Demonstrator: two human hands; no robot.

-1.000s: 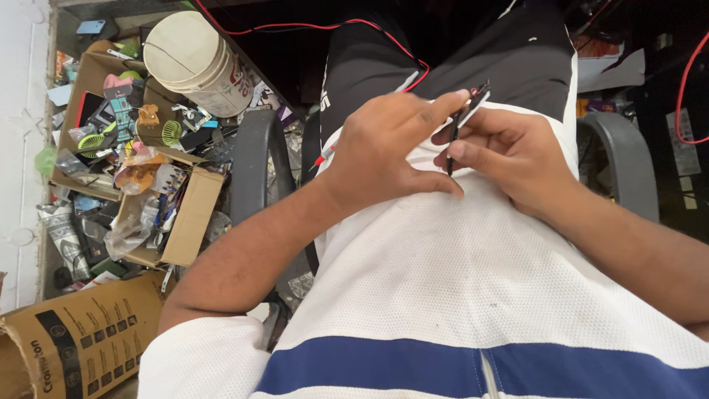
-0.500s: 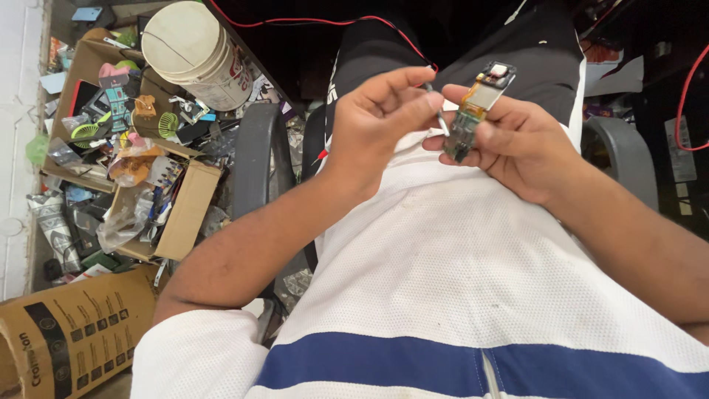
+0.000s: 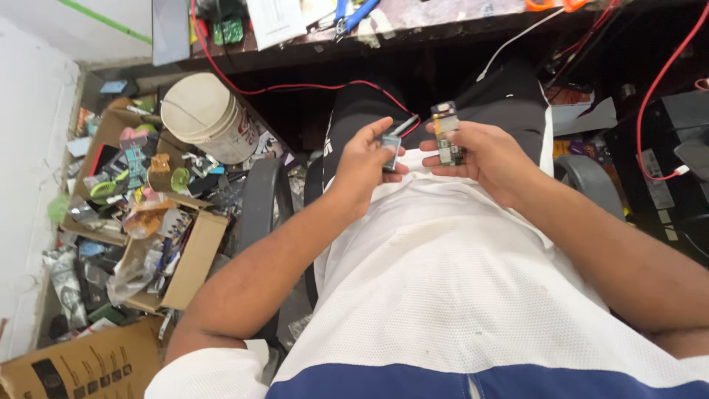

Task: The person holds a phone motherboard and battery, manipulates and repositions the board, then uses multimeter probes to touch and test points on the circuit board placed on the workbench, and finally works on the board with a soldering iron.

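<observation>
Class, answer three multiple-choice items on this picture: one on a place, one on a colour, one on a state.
1. Where is the white bucket?
A. beside the cardboard box
B. on the lap
C. on the bench

2. What colour is the wire under the bench?
A. green
B. red
C. yellow

3. What does the right hand hold?
A. nothing
B. pliers
C. a small circuit board

Answers: 1 A, it stands on the floor by the box; 2 B, it is plainly red; 3 C, fingers grip the board, while the left hand holds a small part.

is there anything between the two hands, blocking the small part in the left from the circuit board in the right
Nothing visible. The left hand holds a small dark part, the right hand holds the circuit board, and only open space over the lap separates them.
</observation>
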